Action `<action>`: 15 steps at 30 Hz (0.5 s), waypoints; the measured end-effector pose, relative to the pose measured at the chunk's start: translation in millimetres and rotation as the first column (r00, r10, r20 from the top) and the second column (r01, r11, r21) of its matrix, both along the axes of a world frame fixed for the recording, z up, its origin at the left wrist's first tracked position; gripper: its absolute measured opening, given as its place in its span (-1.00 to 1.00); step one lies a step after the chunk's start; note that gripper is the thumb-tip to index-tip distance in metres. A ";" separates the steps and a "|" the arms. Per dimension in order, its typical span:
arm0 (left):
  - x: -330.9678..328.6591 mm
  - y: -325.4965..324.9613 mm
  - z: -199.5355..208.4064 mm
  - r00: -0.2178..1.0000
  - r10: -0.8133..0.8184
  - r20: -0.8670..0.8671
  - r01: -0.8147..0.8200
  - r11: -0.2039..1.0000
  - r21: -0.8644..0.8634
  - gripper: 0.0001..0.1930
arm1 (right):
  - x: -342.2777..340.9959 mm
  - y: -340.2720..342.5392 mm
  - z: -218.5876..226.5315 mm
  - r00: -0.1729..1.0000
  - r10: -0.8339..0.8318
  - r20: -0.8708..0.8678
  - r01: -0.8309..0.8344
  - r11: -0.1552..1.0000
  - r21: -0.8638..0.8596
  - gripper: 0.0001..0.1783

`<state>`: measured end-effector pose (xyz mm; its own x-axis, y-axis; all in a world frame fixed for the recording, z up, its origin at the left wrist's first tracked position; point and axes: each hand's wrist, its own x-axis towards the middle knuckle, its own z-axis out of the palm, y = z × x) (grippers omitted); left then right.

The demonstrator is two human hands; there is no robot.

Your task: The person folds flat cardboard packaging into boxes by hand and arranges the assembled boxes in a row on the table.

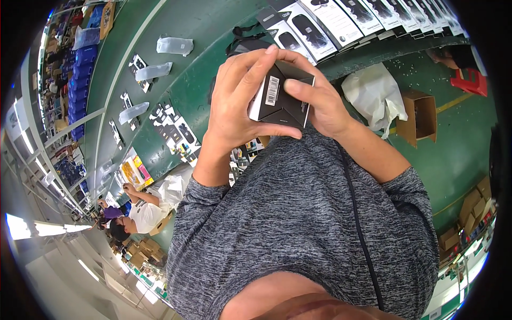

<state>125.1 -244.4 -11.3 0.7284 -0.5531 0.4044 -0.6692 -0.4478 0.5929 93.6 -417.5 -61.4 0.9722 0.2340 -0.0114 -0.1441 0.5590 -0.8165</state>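
Observation:
Both of my hands hold a small black carton [282, 98] up in front of my chest, above the green table [197, 80]. My left hand [240, 101] wraps its left side, fingers over the top edge and thumb underneath. A white side panel with a barcode shows next to those fingers. My right hand [322, 109] grips the right side, its thumb pressing on a black end flap that is folded inward. My grey sleeves and shirt fill the lower frame.
A row of black-and-white retail boxes [341, 21] lines the table's far edge. Clear plastic sleeves [174, 45] and printed cards [176, 128] lie on it. A white bag [373, 93], cardboard box [421, 114] and red stool [469, 80] are on the right. A co-worker [141, 210] sits at the lower left.

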 end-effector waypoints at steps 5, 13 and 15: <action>0.2 6.4 5.6 0.997 -0.069 -0.029 0.070 0.997 0.015 0.37 | -15.7 11.0 -13.5 0.981 0.144 -0.130 -0.099 0.948 0.301 -0.29; 49.4 3.8 -104.8 0.967 -0.222 0.129 0.131 0.860 0.493 -0.22 | -48.0 -60.0 -110.5 0.994 -0.025 -0.110 -0.056 0.733 -0.678 -0.30; 63.8 -7.4 -151.3 0.931 -0.311 0.188 0.135 0.776 0.616 -0.29 | -77.3 -88.3 -145.3 0.965 -0.146 -0.217 -0.033 0.756 -0.654 -0.28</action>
<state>188.9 -251.8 -162.6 0.4673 -0.8778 0.1056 -0.8841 -0.4645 0.0513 16.3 -505.8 -206.7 0.9276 0.0278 -0.3724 -0.3694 -0.0778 -0.9260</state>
